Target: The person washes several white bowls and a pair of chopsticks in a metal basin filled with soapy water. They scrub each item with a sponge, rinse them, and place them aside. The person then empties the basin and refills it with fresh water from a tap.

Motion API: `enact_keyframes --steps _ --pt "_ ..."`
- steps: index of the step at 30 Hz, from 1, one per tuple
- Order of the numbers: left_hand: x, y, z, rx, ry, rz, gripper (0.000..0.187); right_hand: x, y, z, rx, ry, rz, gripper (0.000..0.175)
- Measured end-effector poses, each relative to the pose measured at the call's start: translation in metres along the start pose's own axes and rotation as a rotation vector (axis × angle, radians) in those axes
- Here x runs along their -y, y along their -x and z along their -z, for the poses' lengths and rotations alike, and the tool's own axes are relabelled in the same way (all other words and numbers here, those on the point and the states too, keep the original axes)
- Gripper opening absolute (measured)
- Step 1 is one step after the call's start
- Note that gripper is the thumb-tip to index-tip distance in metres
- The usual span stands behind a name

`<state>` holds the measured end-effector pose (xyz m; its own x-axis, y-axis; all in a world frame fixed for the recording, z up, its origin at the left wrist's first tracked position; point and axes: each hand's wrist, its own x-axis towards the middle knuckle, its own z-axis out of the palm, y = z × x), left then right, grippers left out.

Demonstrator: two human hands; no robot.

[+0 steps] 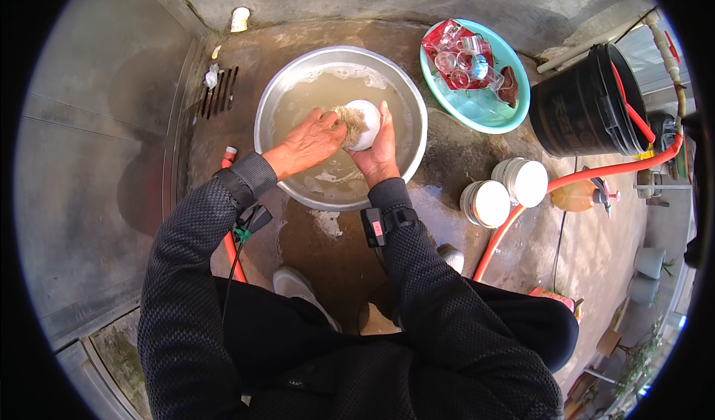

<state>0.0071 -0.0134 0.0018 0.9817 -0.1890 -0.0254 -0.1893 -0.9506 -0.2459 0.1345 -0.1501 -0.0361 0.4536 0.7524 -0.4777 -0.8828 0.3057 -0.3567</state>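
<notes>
A round metal basin (414, 157) of cloudy, sudsy water stands on the wet floor before me. Over its water, my right hand (380, 149) holds a small white bowl (368, 119) from its right side and from below. My left hand (318, 141) has its fingers closed on a tan, fibrous scrubber (351, 124), pressed against the bowl's left side.
A turquoise basin (525, 99) with clear cups and a red tray (466, 82) stands back right, beside a black bucket (564, 107). Stacked white bowls (486, 203) sit near an orange hose (592, 171). A floor drain (222, 90) lies at the left, by a metal door (95, 124).
</notes>
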Motion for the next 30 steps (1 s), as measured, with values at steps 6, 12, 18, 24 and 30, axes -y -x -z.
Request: enact_keyframes --steps 6,12,18,24,30 --pt "-0.003 -0.002 0.002 -0.012 0.104 0.187 0.032 -0.011 0.002 -0.015 -0.065 0.126 0.019 0.057" --pt "-0.018 -0.025 0.006 -0.103 0.711 0.548 0.039 -0.036 0.000 -0.022 -0.045 -0.060 0.057 0.064" --pt "-0.013 -0.020 -0.007 -0.095 1.151 0.468 0.050 -0.018 -0.013 -0.007 -0.045 -0.019 -0.030 0.061" --pt "0.028 0.002 -0.018 0.211 0.931 0.717 0.043 0.012 -0.025 0.010 -0.372 0.162 0.007 0.051" --pt "0.025 0.021 -0.042 0.282 0.716 0.641 0.027 -0.015 -0.076 0.058 -0.766 0.626 0.459 0.038"
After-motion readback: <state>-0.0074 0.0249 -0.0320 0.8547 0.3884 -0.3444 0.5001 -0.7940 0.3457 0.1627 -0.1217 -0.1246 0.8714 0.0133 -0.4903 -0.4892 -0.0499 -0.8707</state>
